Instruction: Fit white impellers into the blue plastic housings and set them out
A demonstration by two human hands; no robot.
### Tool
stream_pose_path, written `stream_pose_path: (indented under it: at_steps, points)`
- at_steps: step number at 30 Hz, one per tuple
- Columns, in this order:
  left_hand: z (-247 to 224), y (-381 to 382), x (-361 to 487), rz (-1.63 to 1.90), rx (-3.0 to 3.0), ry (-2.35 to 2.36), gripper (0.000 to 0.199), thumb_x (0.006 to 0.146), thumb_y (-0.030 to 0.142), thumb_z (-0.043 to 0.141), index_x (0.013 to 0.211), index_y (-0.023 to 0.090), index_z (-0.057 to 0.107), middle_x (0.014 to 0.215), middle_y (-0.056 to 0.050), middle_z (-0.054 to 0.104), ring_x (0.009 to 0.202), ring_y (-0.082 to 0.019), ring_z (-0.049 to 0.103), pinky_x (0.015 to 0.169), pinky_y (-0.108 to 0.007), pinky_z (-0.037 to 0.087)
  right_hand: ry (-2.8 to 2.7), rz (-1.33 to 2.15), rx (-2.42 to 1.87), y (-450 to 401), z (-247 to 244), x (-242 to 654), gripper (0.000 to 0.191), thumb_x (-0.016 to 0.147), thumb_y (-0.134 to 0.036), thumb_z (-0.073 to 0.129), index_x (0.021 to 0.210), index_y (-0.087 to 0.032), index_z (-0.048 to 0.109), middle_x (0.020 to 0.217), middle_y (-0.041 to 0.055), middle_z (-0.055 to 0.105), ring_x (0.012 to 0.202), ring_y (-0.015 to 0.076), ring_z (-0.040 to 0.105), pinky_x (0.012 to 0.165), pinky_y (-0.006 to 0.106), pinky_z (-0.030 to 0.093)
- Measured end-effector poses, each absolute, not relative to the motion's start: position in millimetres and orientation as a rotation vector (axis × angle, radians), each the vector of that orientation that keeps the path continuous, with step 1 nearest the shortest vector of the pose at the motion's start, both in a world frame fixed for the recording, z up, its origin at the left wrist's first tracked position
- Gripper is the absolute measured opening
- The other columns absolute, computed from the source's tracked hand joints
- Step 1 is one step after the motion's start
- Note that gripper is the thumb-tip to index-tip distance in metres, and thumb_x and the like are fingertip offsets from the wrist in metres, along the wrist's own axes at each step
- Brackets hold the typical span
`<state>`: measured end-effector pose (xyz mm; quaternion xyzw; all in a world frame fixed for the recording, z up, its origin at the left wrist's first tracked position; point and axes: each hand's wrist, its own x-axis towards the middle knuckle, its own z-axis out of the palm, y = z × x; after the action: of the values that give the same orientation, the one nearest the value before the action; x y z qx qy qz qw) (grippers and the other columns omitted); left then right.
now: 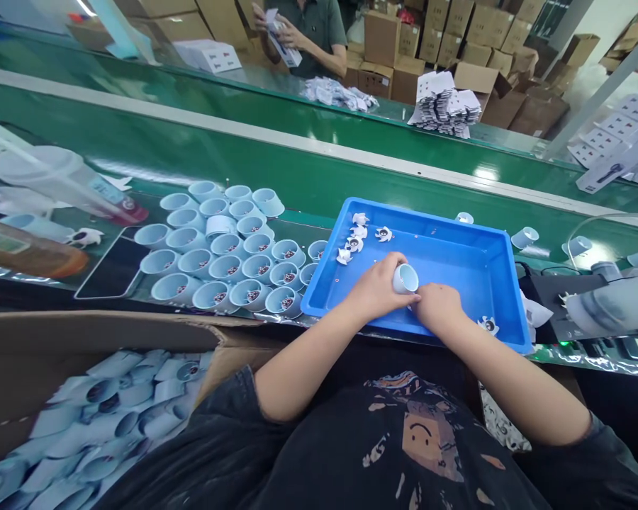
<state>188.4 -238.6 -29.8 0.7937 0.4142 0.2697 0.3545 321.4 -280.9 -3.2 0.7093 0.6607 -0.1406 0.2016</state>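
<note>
My left hand [375, 289] is shut on a small pale blue cup [406, 278], which it holds over a blue plastic tray [430, 215] with the cup's open end up and toward me. My right hand [440, 308] sits close against the cup's lower edge, its fingers curled; whether they pinch something is hidden. Several small white parts with dark centres [359, 232] lie at the tray's far left corner, and another [488, 325] rests near its front right corner. Many matching cups [213, 255] stand in a dense cluster on the dark mat left of the tray.
A cardboard box [106, 404] of loose pale blue cups lies at my lower left. A green conveyor belt [276, 170] runs behind the tray. Beyond it, a person's hands [281, 32] hold a white box. Stacks of cartons stand at the back.
</note>
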Motion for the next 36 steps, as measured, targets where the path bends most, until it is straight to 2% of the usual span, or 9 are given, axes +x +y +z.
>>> stream_pose_path:
  at_steps: [7, 10, 16, 18, 20, 22, 26, 33, 36]
  points:
    - [-32, -234, 180, 0.852, 2.028, 0.99, 0.045, 0.068, 0.033, 0.075, 0.107, 0.02, 0.056, 0.116, -0.006, 0.065, 0.107, -0.024, 0.061, 0.096, -0.039, 0.045, 1.968, -0.623, 2.166, -279, -14, 329, 0.025, 0.098, -0.036, 0.061, 0.105, -0.011, 0.061, 0.109, 0.0089, 0.058, 0.104, 0.0228, 0.056, 0.095, 0.044, 0.047]
    - [-31, -237, 178, 0.911, 2.018, 0.97, 0.044, 0.07, 0.032, 0.072, 0.108, 0.019, 0.056, 0.111, -0.006, 0.066, 0.103, -0.023, 0.063, 0.093, -0.037, 0.048, 2.107, -0.754, 2.311, -285, -4, 354, 0.021, 0.093, -0.032, 0.063, 0.099, -0.012, 0.062, 0.103, 0.0102, 0.06, 0.099, 0.0237, 0.057, 0.093, 0.044, 0.046]
    - [-22, -252, 186, 0.788, 2.196, 0.925, 0.056, 0.064, 0.036, 0.08, 0.111, 0.019, 0.055, 0.116, -0.007, 0.066, 0.108, -0.026, 0.062, 0.094, -0.04, 0.047, 2.527, -1.462, 2.37, -311, 9, 387, 0.06, 0.086, -0.062, 0.033, 0.106, -0.01, 0.056, 0.077, 0.0085, 0.06, 0.064, 0.019, 0.059, 0.056, 0.03, 0.05]
    - [-17, -258, 190, 0.757, 2.3, 0.888, 0.049, 0.067, 0.036, 0.078, 0.108, 0.019, 0.057, 0.11, -0.007, 0.069, 0.103, -0.027, 0.064, 0.091, -0.041, 0.048, 2.629, -1.54, 2.39, -321, 11, 383, 0.059, 0.084, -0.063, 0.035, 0.102, -0.012, 0.057, 0.075, 0.0076, 0.059, 0.062, 0.0185, 0.058, 0.053, 0.029, 0.047]
    - [-13, -263, 193, 0.756, 2.417, 0.862, 0.038, 0.072, 0.035, 0.073, 0.104, 0.019, 0.059, 0.103, -0.007, 0.071, 0.097, -0.027, 0.066, 0.088, -0.042, 0.048, 2.725, -1.461, 2.438, -331, 15, 374, 0.042, 0.083, -0.052, 0.049, 0.099, -0.015, 0.06, 0.083, 0.0072, 0.06, 0.067, 0.0175, 0.057, 0.057, 0.028, 0.046]
    - [-11, -268, 195, 0.799, 2.519, 0.833, 0.03, 0.077, 0.033, 0.066, 0.101, 0.018, 0.059, 0.099, -0.007, 0.071, 0.094, -0.026, 0.067, 0.09, -0.043, 0.046, 2.851, -1.127, 2.432, -338, 21, 365, 0.025, 0.084, -0.035, 0.057, 0.1, -0.018, 0.064, 0.092, 0.0052, 0.06, 0.071, 0.0156, 0.056, 0.062, 0.028, 0.044]
    - [-11, -276, 195, 0.995, 2.59, 0.752, 0.021, 0.081, 0.027, 0.056, 0.099, 0.017, 0.057, 0.095, -0.007, 0.071, 0.092, -0.023, 0.067, 0.096, -0.04, 0.044, 3.035, -0.408, 2.174, -339, 23, 355, 0.017, 0.093, -0.022, 0.052, 0.097, -0.019, 0.068, 0.092, 0.0031, 0.054, 0.073, 0.0156, 0.053, 0.064, 0.029, 0.041]
    - [-1, -289, 196, 1.059, 2.57, 0.762, 0.027, 0.083, 0.034, 0.057, 0.105, 0.019, 0.056, 0.097, -0.005, 0.072, 0.092, -0.02, 0.067, 0.1, -0.038, 0.042, 3.282, -0.394, 2.029, -344, 23, 368, 0.028, 0.103, -0.038, 0.049, 0.1, -0.018, 0.068, 0.088, 0.0039, 0.047, 0.077, 0.0157, 0.051, 0.068, 0.028, 0.041]
    - [6, -275, 191, 0.945, 2.594, 0.786, 0.037, 0.082, 0.045, 0.063, 0.108, 0.02, 0.056, 0.101, -0.005, 0.072, 0.094, -0.021, 0.066, 0.104, -0.042, 0.038, 3.269, -0.647, 1.92, -369, 34, 385, 0.029, 0.103, -0.037, 0.048, 0.09, -0.021, 0.068, 0.086, 0.0031, 0.047, 0.075, 0.0148, 0.051, 0.063, 0.026, 0.041]
